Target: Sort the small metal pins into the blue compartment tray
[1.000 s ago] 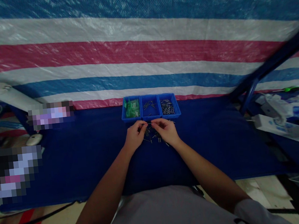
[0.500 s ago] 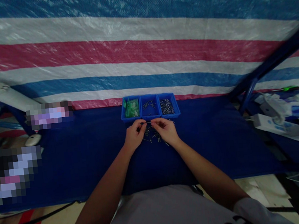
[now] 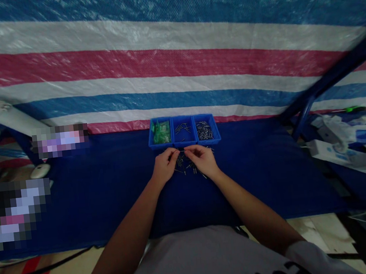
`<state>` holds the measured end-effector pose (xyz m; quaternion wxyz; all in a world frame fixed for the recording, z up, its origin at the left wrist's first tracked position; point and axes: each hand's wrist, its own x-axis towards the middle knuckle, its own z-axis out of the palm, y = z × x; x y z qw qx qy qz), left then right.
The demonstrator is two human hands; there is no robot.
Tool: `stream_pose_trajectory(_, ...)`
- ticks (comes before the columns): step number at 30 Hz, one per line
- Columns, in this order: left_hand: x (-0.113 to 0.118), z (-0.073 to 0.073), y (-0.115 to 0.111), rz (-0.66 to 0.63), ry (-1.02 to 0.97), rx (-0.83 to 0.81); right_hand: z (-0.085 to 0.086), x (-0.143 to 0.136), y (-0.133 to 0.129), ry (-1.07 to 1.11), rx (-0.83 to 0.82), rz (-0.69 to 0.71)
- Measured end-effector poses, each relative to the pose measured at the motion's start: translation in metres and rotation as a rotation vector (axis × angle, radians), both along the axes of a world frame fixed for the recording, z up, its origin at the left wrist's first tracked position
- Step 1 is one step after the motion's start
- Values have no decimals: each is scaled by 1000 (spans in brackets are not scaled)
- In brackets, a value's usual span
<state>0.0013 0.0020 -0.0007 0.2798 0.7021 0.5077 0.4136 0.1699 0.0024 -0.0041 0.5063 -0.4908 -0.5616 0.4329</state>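
Observation:
My left hand (image 3: 164,166) and my right hand (image 3: 206,159) meet at the middle of the blue tabletop, fingertips pinched. Between them a thin, pale metal pin (image 3: 182,150) spans the small gap, one end in each pinch; its exact kind is too small to tell. Under and around the fingers lies a loose pile of dark, slender metal pins (image 3: 184,166), partly covered by my hands. Just beyond stand three joined blue bins: the left bin (image 3: 151,139) holds green plastic packets, the middle bin (image 3: 185,140) a few thin pins, the right bin (image 3: 217,134) many short metal pieces.
A striped tarp (image 3: 175,59) hangs behind the blue tabletop (image 3: 110,188). At the right, white boxes and plastic wrapping (image 3: 344,150) lie beside a blue metal frame (image 3: 308,113). On the left are a white tube-shaped object (image 3: 11,118) and blurred-out items.
Almost nothing differs. Both hands keep their pinch on the thin pin and have shifted only very slightly.

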Motion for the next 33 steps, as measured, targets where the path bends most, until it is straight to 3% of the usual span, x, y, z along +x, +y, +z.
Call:
stream_pose_trajectory(9, 2, -6, 1, -5, -32, 50, 1, 2, 1, 0, -5, -19)
stream_pose_trajectory(21, 0, 2, 0, -2, 30, 16, 3, 0, -1, 8, 7, -1)
stream_pose_trajectory(33, 1, -4, 0, 11, -28, 55, 7, 2, -1, 12, -2, -5)
